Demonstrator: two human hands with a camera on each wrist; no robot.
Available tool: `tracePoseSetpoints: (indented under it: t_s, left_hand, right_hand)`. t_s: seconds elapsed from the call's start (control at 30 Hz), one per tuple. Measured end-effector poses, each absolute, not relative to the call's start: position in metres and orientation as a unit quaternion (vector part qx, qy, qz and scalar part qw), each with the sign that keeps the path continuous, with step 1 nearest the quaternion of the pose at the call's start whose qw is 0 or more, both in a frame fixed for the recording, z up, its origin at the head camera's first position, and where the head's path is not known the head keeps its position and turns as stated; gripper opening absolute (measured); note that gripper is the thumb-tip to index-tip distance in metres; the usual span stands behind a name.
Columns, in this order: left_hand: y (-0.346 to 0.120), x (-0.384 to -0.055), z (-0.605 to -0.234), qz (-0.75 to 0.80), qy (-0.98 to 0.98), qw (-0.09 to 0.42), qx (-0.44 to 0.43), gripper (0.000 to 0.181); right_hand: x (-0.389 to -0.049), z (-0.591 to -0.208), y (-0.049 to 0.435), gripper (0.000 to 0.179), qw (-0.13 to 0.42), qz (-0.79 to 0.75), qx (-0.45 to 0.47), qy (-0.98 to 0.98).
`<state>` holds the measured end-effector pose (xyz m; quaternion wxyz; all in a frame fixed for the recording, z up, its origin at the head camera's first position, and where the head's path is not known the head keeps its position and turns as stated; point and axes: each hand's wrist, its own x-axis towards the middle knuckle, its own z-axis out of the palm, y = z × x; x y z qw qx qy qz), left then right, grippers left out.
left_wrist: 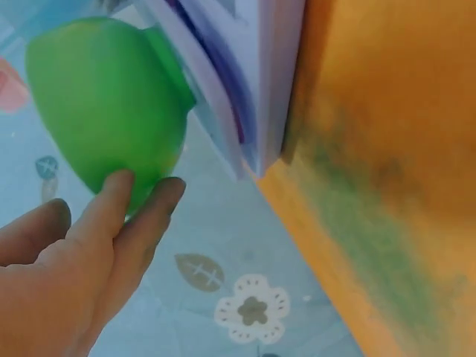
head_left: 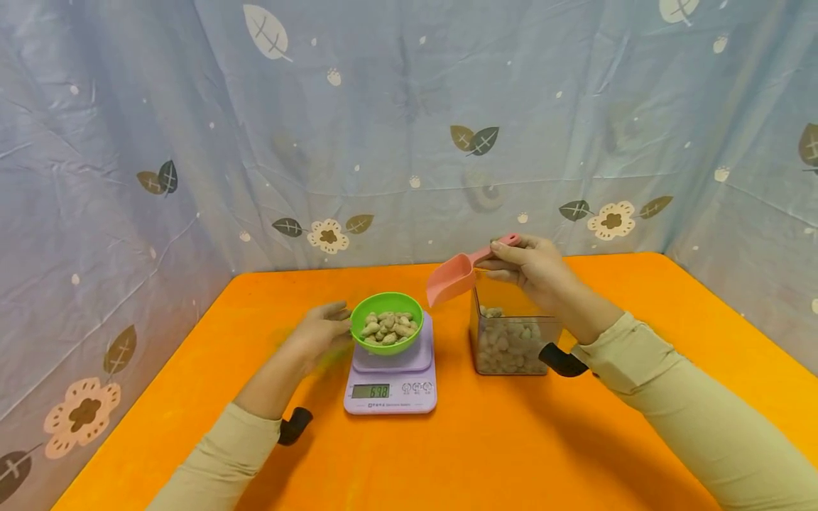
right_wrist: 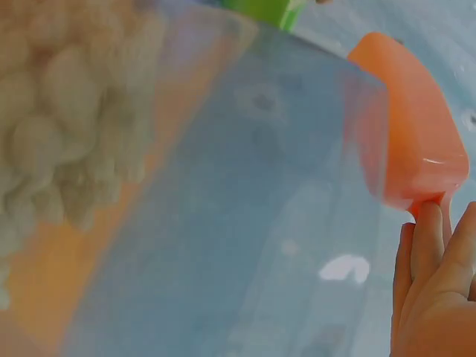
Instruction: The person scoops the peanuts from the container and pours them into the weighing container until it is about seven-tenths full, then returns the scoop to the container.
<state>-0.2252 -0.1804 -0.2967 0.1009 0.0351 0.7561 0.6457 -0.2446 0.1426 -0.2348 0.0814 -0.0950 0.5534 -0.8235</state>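
Observation:
A green bowl (head_left: 387, 343) of unshelled peanuts (head_left: 388, 326) sits on a pale purple digital kitchen scale (head_left: 391, 406), whose display shows digits. My left hand (head_left: 317, 331) is at the bowl's left side; in the left wrist view its extended fingertips (left_wrist: 119, 186) meet the green wall. Over the clear bin, my right hand (head_left: 525, 266) grips the handle of a pink scoop (head_left: 452, 279). The scoop tilts down to the left, its lip between bowl and bin, and its visible inside holds no peanuts. More peanuts lie low in the clear bin (head_left: 516, 348).
An orange cloth (head_left: 409, 461) covers the table. Behind and at both sides hangs a blue-grey curtain (head_left: 396, 106) with leaf and flower prints. The bin's upright walls stand close below the right hand, to the right of the scale.

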Motion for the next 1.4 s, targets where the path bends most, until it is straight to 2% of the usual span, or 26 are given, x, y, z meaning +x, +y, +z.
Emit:
tracePoseSetpoints:
  t_s: [0.57, 1.03, 1.4]
  left_hand:
    - [-0.175, -0.217, -0.269, 0.657, 0.752, 0.042, 0.04, 0.058]
    - [-0.128, -0.218, -0.268, 0.676, 0.724, 0.11, 0.083, 0.056]
    - [-0.081, -0.214, -0.271, 0.689, 0.705, 0.144, 0.089, 0.056]
  right_hand:
    - [-0.237, -0.229, 0.211, 0.012, 0.092, -0.875, -0.108, 0.463]
    - [-0.237, -0.24, 0.237, 0.017, 0.089, -0.823, -0.091, 0.554]
    - [-0.242, -0.247, 0.226, 0.011, 0.087, -0.673, -0.102, 0.727]
